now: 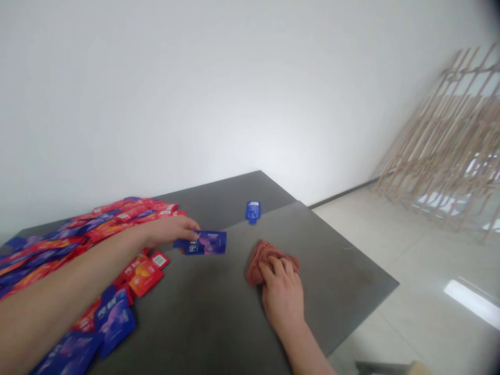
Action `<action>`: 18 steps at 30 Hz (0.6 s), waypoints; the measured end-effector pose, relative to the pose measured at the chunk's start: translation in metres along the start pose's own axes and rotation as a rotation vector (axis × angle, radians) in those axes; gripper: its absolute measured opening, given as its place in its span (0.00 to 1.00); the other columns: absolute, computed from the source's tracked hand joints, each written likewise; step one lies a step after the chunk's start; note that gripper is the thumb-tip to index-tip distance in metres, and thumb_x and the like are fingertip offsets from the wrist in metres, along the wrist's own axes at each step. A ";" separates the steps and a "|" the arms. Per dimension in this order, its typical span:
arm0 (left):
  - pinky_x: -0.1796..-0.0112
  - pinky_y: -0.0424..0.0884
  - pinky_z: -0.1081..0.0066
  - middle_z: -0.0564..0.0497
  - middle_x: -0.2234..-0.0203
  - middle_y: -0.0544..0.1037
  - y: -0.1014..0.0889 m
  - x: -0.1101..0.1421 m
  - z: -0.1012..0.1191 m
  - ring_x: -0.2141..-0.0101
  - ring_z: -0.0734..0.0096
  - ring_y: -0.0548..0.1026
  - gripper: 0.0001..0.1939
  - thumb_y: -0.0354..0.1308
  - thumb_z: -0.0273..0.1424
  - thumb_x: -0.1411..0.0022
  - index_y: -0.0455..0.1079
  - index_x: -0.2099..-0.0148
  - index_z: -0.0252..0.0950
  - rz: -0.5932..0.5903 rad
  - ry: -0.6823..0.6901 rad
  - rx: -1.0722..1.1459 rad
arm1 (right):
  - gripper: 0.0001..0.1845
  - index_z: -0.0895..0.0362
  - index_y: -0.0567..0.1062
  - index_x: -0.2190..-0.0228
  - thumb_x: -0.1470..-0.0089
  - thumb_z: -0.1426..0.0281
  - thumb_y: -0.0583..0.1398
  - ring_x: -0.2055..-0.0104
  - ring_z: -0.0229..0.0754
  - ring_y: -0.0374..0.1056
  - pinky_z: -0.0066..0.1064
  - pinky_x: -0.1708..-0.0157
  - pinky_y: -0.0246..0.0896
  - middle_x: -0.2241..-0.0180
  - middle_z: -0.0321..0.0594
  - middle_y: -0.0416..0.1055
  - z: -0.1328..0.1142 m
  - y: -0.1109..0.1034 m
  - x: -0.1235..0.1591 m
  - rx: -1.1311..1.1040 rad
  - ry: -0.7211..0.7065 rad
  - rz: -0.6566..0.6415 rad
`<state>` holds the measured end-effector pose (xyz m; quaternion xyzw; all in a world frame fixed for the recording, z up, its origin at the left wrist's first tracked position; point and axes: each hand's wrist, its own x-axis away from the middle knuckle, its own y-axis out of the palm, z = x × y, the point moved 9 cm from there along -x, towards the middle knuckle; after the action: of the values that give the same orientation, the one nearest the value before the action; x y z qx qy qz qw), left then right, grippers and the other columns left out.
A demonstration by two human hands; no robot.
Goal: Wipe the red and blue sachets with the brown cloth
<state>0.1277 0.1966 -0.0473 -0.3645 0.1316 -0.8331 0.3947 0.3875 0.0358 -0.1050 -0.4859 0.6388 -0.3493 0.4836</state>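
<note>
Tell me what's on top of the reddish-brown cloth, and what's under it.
The right hand rests on the cloth, which lies on the dark table. Whatever it covers there cannot be seen.

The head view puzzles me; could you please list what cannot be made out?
In the head view:
Cloth: part under the right grip, hidden.
Held pouch: part under the left grip, hidden.
Pouch pile: partly behind left forearm, cut by left edge.
Lone blue pouch: print too small.

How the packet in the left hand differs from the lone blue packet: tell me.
The held packet is in the left hand; the lone packet lies untouched on the table. The held packet shows a purple picture, the lone packet a white label. Both are blue.
</note>
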 end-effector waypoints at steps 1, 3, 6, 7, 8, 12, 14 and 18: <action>0.73 0.69 0.72 0.52 0.76 0.79 -0.013 -0.013 0.015 0.75 0.68 0.75 0.20 0.71 0.46 0.52 0.76 0.65 0.35 0.039 0.018 0.014 | 0.19 0.46 0.78 0.47 0.36 0.73 0.58 0.40 0.54 0.59 0.43 0.47 0.58 0.40 0.40 0.71 0.000 0.001 0.000 -0.003 0.002 0.003; 0.73 0.71 0.72 0.51 0.77 0.79 -0.030 -0.042 0.045 0.76 0.68 0.75 0.20 0.72 0.44 0.54 0.76 0.66 0.35 0.079 0.056 0.024 | 0.19 0.45 0.78 0.47 0.36 0.73 0.58 0.39 0.54 0.60 0.43 0.47 0.58 0.40 0.39 0.71 0.001 0.002 0.001 -0.009 0.007 0.008; 0.73 0.73 0.71 0.52 0.78 0.79 -0.042 -0.090 0.074 0.76 0.67 0.76 0.18 0.73 0.41 0.56 0.76 0.67 0.35 0.106 0.091 0.021 | 0.21 0.45 0.78 0.46 0.36 0.75 0.58 0.39 0.54 0.60 0.43 0.46 0.58 0.40 0.38 0.72 0.001 0.003 0.002 -0.023 0.018 0.015; 0.73 0.73 0.71 0.52 0.78 0.79 -0.045 -0.106 0.079 0.76 0.67 0.76 0.18 0.73 0.41 0.56 0.75 0.67 0.35 0.119 0.094 0.020 | 0.22 0.45 0.78 0.46 0.36 0.76 0.58 0.39 0.54 0.60 0.44 0.45 0.58 0.40 0.38 0.72 0.001 0.004 0.002 -0.029 0.022 0.016; 0.73 0.74 0.71 0.52 0.79 0.78 -0.047 -0.121 0.083 0.76 0.67 0.76 0.17 0.73 0.40 0.56 0.75 0.68 0.35 0.136 0.094 0.018 | 0.22 0.45 0.78 0.46 0.37 0.76 0.58 0.39 0.54 0.60 0.44 0.45 0.58 0.40 0.38 0.72 0.001 0.005 0.002 -0.034 0.026 0.018; 0.71 0.78 0.70 0.52 0.78 0.77 -0.057 -0.172 0.088 0.74 0.67 0.77 0.17 0.73 0.41 0.55 0.73 0.70 0.36 0.223 0.100 -0.002 | 0.23 0.45 0.79 0.47 0.39 0.77 0.58 0.39 0.56 0.60 0.45 0.47 0.59 0.40 0.38 0.72 0.003 0.010 0.004 -0.051 0.029 0.028; 0.69 0.79 0.70 0.51 0.76 0.78 -0.058 -0.191 0.092 0.72 0.66 0.79 0.17 0.72 0.42 0.52 0.73 0.68 0.36 0.247 0.112 -0.027 | 0.25 0.44 0.78 0.47 0.40 0.78 0.58 0.39 0.56 0.61 0.45 0.48 0.59 0.40 0.37 0.72 0.004 0.014 0.004 -0.058 0.021 0.038; 0.68 0.79 0.71 0.48 0.72 0.81 -0.049 -0.219 0.102 0.69 0.66 0.80 0.16 0.68 0.43 0.44 0.74 0.64 0.35 0.261 0.134 -0.130 | 0.27 0.42 0.77 0.46 0.42 0.78 0.59 0.39 0.57 0.62 0.45 0.50 0.60 0.40 0.37 0.73 0.008 0.024 0.006 -0.058 -0.002 0.065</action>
<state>0.2658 0.4007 -0.0617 -0.3128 0.2577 -0.7867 0.4656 0.3878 0.0367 -0.1310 -0.4793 0.6636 -0.3143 0.4808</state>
